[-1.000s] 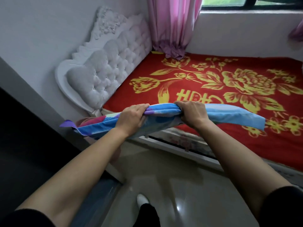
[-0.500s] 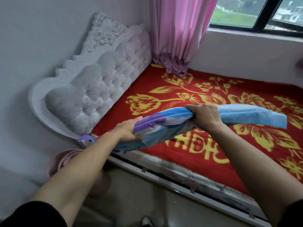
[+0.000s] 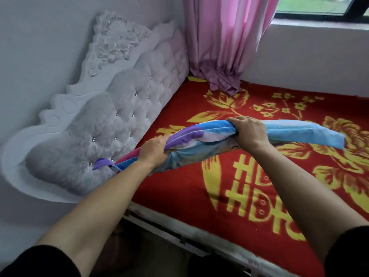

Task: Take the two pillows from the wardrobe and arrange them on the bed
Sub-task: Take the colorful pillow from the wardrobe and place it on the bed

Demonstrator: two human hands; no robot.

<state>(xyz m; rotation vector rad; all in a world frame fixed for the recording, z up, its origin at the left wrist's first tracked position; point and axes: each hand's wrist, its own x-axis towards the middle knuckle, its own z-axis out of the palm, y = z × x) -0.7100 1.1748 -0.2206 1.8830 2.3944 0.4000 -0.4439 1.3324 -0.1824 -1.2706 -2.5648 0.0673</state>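
pillow (image 3: 201, 140) now over bed (image 3: 179, 188) | left hand (image 3: 154, 151), right hand (image 3: 249, 132) clenched on its edge | light, floppy; ends droop, hold near ends

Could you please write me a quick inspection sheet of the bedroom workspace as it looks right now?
Surface: bed with red cover in yellow flower print, flat, nothing lying on it.
Job's things: one blue and purple pillow, held above the bed near the headboard; second pillow not in view.
Clutter: nothing seen.
Grippers: left hand and right hand both closed on the pillow's near edge.
Cables: nothing seen.
Surroundings: pink curtain bunched on the bed's far corner; window above the far wall.
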